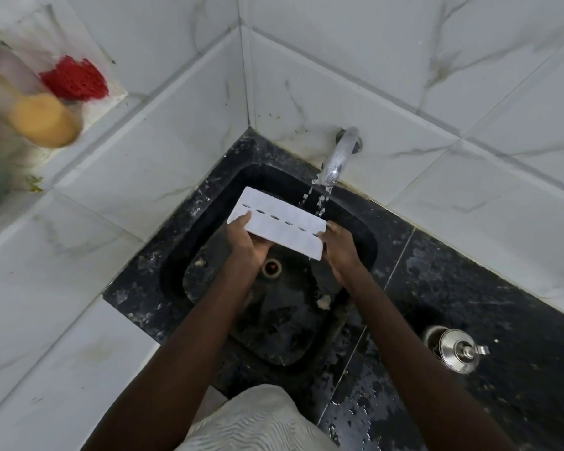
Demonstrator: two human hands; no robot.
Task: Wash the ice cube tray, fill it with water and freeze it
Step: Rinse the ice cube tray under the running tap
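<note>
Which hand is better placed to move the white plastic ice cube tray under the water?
Probably right: the right hand grips the tray end nearest the stream from the curved chrome tap; the left hand holds the other.

White, grey-veined wall tiles [372, 60] meet in a corner behind a black speckled counter [485, 288], which is wet and blotchy. A black sink [284, 320] is set into it, grimy round the drain [272, 267]. A steel lid [458, 350] sits on the counter at right. On a tiled ledge [114, 96] at upper left are a red scrubber [74, 78] and a blurred bottle [30, 102].
</note>
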